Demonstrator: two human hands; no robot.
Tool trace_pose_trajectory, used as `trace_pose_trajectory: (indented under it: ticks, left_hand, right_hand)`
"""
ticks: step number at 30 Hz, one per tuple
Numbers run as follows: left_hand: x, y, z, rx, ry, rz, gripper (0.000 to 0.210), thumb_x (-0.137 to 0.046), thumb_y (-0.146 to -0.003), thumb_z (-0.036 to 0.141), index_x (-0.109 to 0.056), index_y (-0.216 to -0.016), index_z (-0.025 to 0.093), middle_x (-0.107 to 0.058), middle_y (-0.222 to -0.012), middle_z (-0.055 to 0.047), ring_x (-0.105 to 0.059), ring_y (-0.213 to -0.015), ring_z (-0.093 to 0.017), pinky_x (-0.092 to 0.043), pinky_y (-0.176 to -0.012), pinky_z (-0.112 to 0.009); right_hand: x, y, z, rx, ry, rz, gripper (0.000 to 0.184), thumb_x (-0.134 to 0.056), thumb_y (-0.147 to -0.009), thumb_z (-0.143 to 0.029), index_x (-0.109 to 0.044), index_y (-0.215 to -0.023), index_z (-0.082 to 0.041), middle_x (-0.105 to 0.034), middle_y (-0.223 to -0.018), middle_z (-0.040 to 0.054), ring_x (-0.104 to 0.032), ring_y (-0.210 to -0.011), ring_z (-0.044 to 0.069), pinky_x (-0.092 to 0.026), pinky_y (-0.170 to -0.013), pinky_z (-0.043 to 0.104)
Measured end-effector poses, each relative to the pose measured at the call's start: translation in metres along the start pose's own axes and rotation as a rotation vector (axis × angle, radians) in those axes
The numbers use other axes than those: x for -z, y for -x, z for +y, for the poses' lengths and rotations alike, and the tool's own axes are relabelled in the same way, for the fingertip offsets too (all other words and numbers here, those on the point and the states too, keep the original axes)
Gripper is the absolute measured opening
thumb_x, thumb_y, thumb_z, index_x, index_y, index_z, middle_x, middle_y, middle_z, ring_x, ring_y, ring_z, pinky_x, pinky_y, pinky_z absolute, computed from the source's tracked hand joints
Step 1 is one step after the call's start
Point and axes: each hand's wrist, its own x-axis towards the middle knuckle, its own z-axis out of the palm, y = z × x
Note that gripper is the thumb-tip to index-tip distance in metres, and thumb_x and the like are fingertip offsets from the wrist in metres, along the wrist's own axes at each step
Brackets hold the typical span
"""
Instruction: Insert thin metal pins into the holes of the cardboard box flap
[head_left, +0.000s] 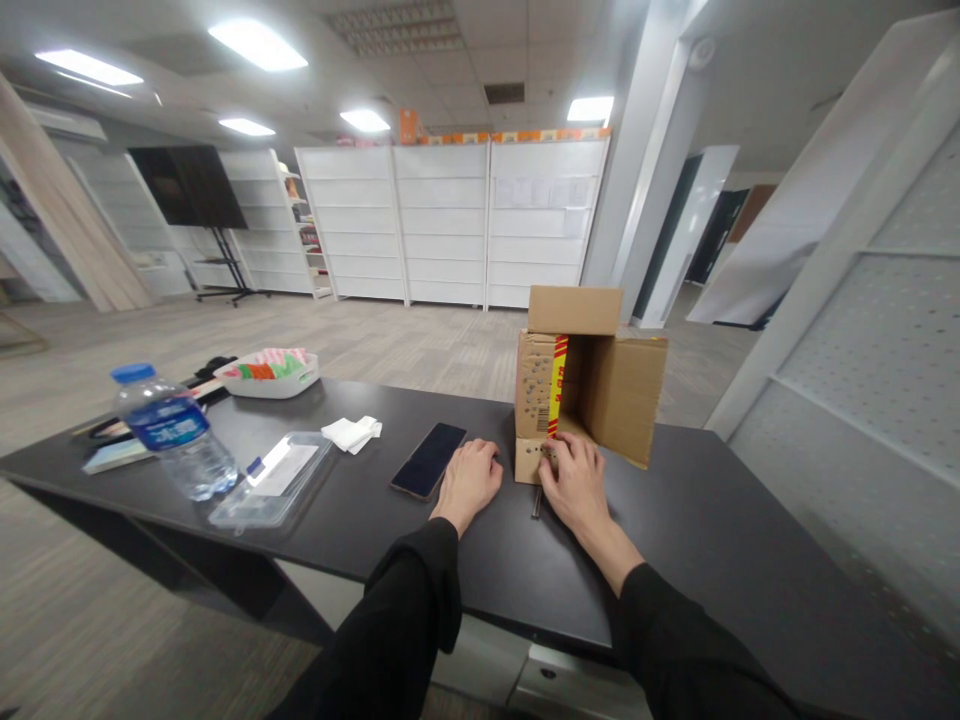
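Note:
An opened cardboard box (pixel 534 385) stands on the dark table with its flaps spread and yellow-and-red tape down one edge. Small dark holes or dots cover its left face. My right hand (pixel 576 485) is closed over the low front flap, thumb in front and fingers over the upper edge. A thin dark metal piece (pixel 536 503) lies just below the flap, its kind unclear. My left hand (pixel 471 483) rests palm down on the table, fingers loosely bent and apart from the box, holding nothing I can see. Beside it lies a dark-screened phone (pixel 429 460).
To the left are a crumpled white tissue (pixel 352 434), a clear plastic case (pixel 274 480), a water bottle (pixel 176 430) with a blue cap, and a white basket (pixel 270 388) of colourful packets. White shelving (pixel 442 220) stands across the room.

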Motion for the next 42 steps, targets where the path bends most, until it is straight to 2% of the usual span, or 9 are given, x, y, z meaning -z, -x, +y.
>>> trace_pose_trajectory:
  ticks: [21,42]
  left_hand:
    - [0.0011,-0.0004,0.0009,0.015,0.002,-0.021,0.025,-0.044,-0.088,0.02,-0.062,-0.105,0.021,-0.063,-0.103,-0.007,-0.056,-0.101,-0.019,-0.04,-0.093,-0.031]
    - [-0.0033,-0.0008,-0.0028,-0.01,-0.007,0.017,0.024,-0.044,-0.087,0.019,-0.062,-0.103,0.02,-0.063,-0.102,-0.006,-0.056,-0.098,-0.019,-0.041,-0.089,-0.03]
  right_hand:
    - [-0.0013,-0.0021,0.0002,-0.013,0.011,-0.022,0.018,-0.047,-0.086,-0.023,-0.06,-0.098,-0.02,-0.058,-0.115,0.0114,-0.047,-0.106,0.027,-0.034,-0.091,0.043]
    - [-0.0057,-0.0046,0.0008,-0.05,0.028,-0.006,0.017,-0.043,-0.092,-0.024,-0.06,-0.093,-0.019,-0.062,-0.113,0.0113,-0.05,-0.105,0.027,-0.033,-0.089,0.041]
